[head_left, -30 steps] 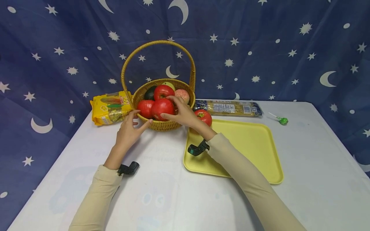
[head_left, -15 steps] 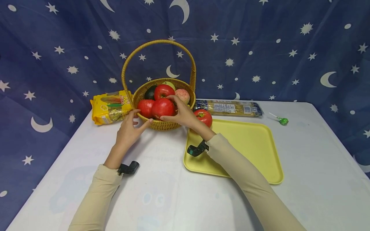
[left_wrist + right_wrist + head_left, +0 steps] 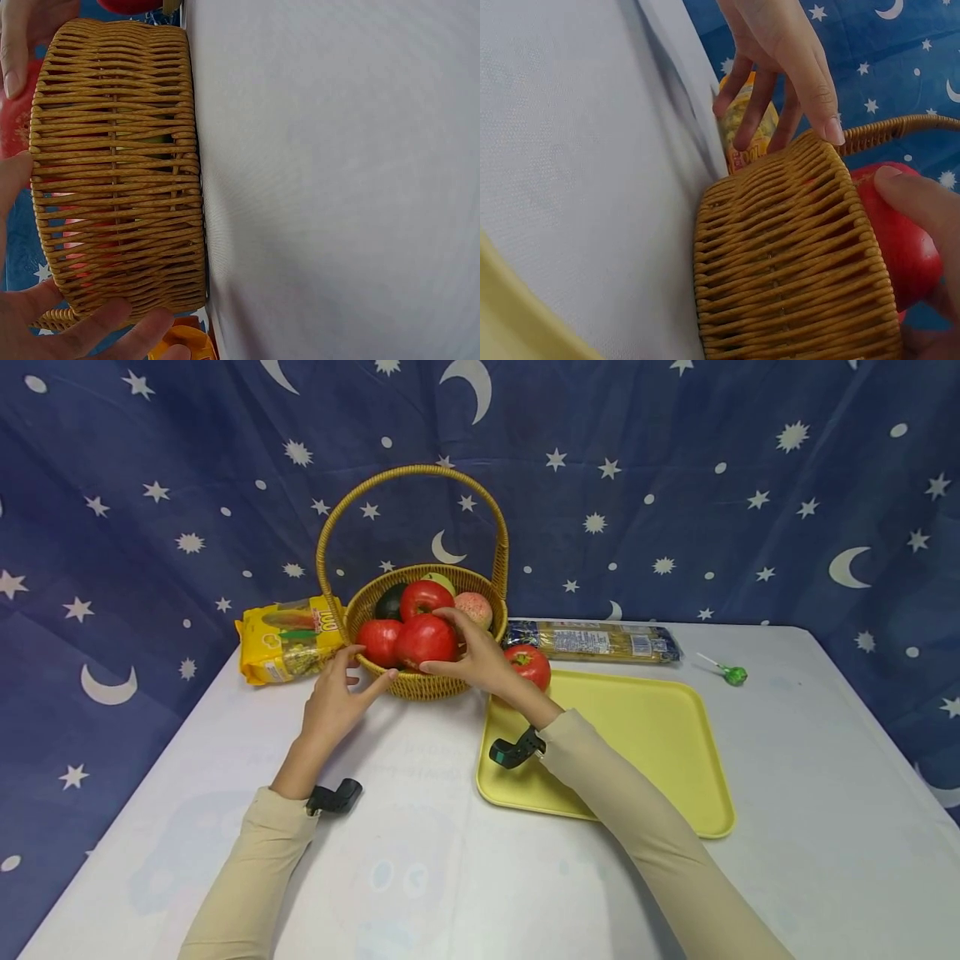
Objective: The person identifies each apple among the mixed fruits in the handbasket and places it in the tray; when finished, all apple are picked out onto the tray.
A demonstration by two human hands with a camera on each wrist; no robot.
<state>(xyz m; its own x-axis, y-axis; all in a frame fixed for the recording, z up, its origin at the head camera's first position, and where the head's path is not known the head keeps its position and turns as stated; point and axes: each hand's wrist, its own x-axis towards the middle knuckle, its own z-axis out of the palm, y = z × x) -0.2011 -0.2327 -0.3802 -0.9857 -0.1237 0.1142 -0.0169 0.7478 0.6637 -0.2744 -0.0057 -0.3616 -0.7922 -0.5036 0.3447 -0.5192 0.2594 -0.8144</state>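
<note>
My right hand point(image 3: 480, 653) holds a round red fruit point(image 3: 427, 642) at the front of the wicker basket point(image 3: 423, 687), thumb in front and fingers over its upper right side. In the right wrist view the thumb presses near the brownish mark on top of this fruit point(image 3: 901, 232). At the basket's left front, my left hand point(image 3: 332, 702) is spread, thumb at the rim and relaxed fingers along the wall point(image 3: 127, 180). Beside and behind the held fruit are another red fruit point(image 3: 377, 642), a tomato point(image 3: 424, 599), a pinkish peach-like fruit point(image 3: 475, 609) and dark and yellow-green fruit.
A tall handle point(image 3: 412, 468) arches over the basket. Left of it lies a yellow food packet point(image 3: 281, 643). A yellow tray point(image 3: 645, 735) sits under the right forearm, with a tomato point(image 3: 528, 667) at its corner. Behind lies a long noodle packet point(image 3: 592, 641); a green lollipop point(image 3: 735, 675) is farther right.
The front red fruit has shifted very slightly right, together with the right hand. The left hand and the basket stay in place.
</note>
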